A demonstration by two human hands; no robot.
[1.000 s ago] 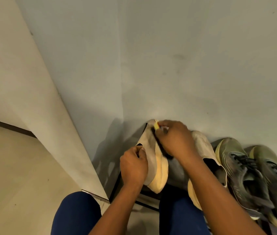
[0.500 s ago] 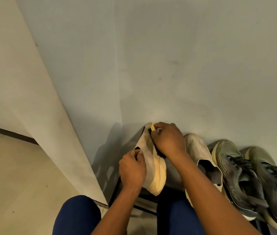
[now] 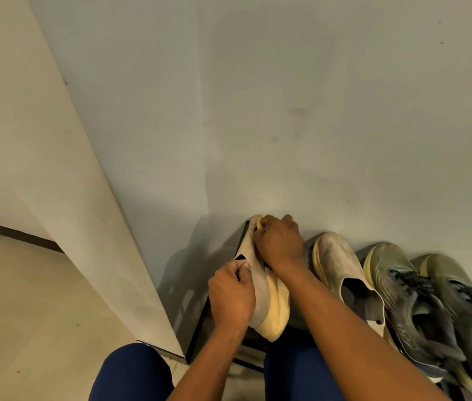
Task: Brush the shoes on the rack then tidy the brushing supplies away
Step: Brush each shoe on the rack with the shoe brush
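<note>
A beige slip-on shoe (image 3: 261, 296) with a yellowish sole is tipped on its side at the left end of the black rack (image 3: 200, 322). My left hand (image 3: 230, 296) grips its collar by the heel. My right hand (image 3: 279, 244) is curled over the toe end and holds a small yellow brush (image 3: 258, 222), of which only a tip shows. The matching beige shoe (image 3: 341, 270) stands just right of it on the rack.
Two olive-grey lace-up trainers (image 3: 402, 296) (image 3: 466, 308) fill the rack to the right. A pale wall rises right behind the shoes, and a wall corner juts out at the left. My knees in blue trousers (image 3: 130, 374) are below, over a beige floor.
The view has shifted slightly. My right hand has slid along the shoe toward its toe tip. My left hand keeps its grip on the collar.
</note>
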